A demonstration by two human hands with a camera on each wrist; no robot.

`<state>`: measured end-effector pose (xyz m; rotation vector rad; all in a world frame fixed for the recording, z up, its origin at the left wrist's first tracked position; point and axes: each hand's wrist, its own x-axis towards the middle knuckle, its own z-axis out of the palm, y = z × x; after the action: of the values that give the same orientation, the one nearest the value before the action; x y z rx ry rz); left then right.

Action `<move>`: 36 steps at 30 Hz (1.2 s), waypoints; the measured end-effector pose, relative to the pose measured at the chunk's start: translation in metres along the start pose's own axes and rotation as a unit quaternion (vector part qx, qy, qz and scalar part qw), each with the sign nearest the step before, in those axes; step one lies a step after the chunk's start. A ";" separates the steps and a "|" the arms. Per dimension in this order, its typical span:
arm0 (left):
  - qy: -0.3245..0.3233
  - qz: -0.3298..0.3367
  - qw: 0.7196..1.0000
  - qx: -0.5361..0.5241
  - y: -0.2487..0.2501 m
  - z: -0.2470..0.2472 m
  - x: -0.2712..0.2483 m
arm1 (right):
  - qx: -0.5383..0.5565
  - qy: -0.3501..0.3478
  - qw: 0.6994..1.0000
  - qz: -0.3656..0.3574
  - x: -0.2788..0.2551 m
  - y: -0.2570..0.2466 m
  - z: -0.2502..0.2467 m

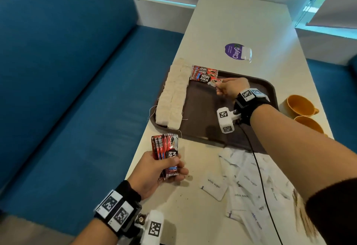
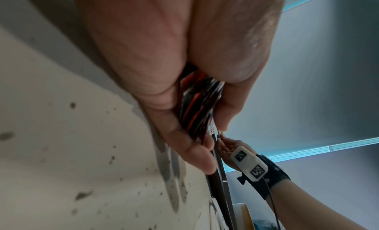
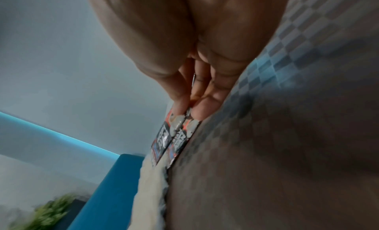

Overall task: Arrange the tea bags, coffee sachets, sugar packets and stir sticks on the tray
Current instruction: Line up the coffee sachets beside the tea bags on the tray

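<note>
On the brown tray [image 1: 260, 82], red "KOPI JUAN" coffee sachets [image 1: 204, 74] lie at its far edge beside the tea bags [image 1: 173, 94] — the right hand [image 1: 230, 88] pinches the nearest one. The left hand [image 1: 154, 169] grips a sachet stack [image 1: 167, 154] before the tray, near "white sugar" packets [image 1: 214, 185].

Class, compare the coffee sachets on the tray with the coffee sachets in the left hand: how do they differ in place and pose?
The tray sachets lie flat and overlapped at the far end of the tray, the right hand pinching the nearest; the held sachets stand in a bunch, gripped by the left hand above the table, off the tray. Both share the red-and-black print.
</note>
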<state>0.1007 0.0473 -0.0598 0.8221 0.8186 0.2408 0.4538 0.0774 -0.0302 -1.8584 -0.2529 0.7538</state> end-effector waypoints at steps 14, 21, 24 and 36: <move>-0.003 0.004 1.000 -0.004 -0.001 -0.003 0.003 | -0.122 0.015 0.992 0.027 0.033 -0.005 0.007; 0.001 0.009 1.000 -0.006 -0.003 -0.003 0.004 | -0.171 0.024 0.984 0.048 0.043 -0.007 0.014; -0.004 0.009 1.000 -0.007 -0.003 -0.004 0.004 | -0.155 0.000 0.986 0.058 0.043 -0.007 0.013; -0.037 0.003 0.999 -0.017 -0.001 -0.005 0.002 | -0.047 -0.088 0.994 -0.034 -0.104 -0.020 -0.013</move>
<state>0.0984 0.0504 -0.0641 0.7980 0.7400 0.2279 0.3844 0.0233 0.0304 -1.8631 -0.4686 0.8718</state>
